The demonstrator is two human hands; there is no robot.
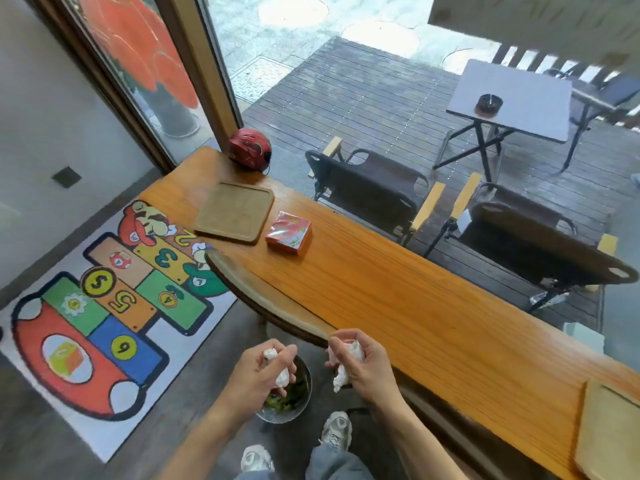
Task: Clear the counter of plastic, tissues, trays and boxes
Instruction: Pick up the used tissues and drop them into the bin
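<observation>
Running diagonally across the view, the orange wooden counter (398, 292) carries a square wooden tray (234, 211), a red napkin pack (289, 232) just beside it, a red ball-shaped object (250, 149) at the far end and another tray (613, 431) near the right edge. Below the counter's edge, a metal bin (294, 403) holds green scraps. Above it, the left hand (258, 374) clutches a crumpled white tissue (282, 375); the right hand (363, 363) grips more crumpled tissue (341, 377).

The floor mat (104, 306) bears hopscotch numbers 2, 3, 4, 5 and 6.
</observation>
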